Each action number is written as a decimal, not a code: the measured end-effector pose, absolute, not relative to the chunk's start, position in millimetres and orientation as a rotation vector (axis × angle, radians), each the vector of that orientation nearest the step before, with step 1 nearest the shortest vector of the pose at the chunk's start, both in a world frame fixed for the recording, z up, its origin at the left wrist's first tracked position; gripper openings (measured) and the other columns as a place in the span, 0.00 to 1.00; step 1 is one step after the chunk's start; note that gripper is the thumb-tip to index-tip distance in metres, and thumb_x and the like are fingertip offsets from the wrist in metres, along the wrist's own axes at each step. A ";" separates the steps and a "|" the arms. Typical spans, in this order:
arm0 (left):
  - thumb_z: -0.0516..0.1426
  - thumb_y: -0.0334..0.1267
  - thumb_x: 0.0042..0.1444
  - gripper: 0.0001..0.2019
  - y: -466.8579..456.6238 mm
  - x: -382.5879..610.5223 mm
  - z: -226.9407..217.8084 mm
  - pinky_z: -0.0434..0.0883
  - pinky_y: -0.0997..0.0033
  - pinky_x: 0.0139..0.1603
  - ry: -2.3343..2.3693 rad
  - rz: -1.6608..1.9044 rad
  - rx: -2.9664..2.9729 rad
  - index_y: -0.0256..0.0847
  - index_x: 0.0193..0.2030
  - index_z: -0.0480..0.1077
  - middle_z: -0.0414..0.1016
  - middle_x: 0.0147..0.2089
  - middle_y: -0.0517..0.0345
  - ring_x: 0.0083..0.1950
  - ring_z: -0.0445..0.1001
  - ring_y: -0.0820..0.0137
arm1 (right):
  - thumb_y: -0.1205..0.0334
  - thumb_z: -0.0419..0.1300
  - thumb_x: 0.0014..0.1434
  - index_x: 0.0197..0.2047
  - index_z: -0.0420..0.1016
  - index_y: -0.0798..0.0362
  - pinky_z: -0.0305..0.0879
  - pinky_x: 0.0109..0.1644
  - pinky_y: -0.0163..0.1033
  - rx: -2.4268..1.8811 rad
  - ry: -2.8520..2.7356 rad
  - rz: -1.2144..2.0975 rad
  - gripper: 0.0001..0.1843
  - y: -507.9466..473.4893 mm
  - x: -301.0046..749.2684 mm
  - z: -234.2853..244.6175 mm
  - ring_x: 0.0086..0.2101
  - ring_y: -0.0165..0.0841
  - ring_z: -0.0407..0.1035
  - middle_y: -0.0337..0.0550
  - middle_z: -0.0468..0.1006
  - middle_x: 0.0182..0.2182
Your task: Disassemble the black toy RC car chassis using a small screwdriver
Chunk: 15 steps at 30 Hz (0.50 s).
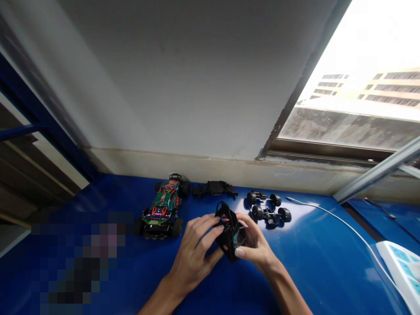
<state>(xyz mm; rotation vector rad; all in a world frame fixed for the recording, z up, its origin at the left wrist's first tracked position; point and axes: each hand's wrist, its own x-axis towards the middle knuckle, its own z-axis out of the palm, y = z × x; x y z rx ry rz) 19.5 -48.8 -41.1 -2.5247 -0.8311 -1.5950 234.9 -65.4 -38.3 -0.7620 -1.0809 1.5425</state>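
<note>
Between both hands, above the blue table, I hold a black toy car body shell (226, 234), tilted on end, with some blue and red showing inside. My left hand (200, 245) grips it from the left, fingers along its upper edge. From the right, my right hand (257, 245) closes round it, with the thumb on the near rim. Behind my left hand stands a toy car (162, 205) in shiny green and red with black wheels. A flat black chassis plate (216, 188) lies near the wall. Two axle assemblies with wheels (271, 214) lie behind my right hand.
A white cable (341, 216) runs over the blue table (315, 267) towards a white and teal power strip (400, 267) at the right edge. The wall (197, 96) and a window (354, 100) bound the far side. A pixelated patch covers the left front.
</note>
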 end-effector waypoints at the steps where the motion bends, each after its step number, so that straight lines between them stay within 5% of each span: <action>1: 0.64 0.35 0.69 0.21 -48.5 19.5 -41.1 0.74 0.55 0.68 -0.828 -1.598 -2.527 0.39 0.66 0.67 0.79 0.61 0.44 0.67 0.75 0.58 | 0.54 0.82 0.44 0.59 0.79 0.40 0.68 0.62 0.51 -0.762 -1.081 1.540 0.38 -65.5 234.5 -38.2 0.60 0.48 0.72 0.46 0.80 0.61; 15: 0.64 0.35 0.69 0.21 -48.4 19.0 -38.8 0.73 0.56 0.68 -0.836 -1.601 -2.562 0.37 0.66 0.68 0.76 0.62 0.42 0.68 0.74 0.58 | 0.54 0.82 0.44 0.60 0.79 0.40 0.68 0.63 0.53 -0.765 -1.094 1.510 0.39 -63.9 235.2 -42.2 0.59 0.48 0.74 0.45 0.81 0.60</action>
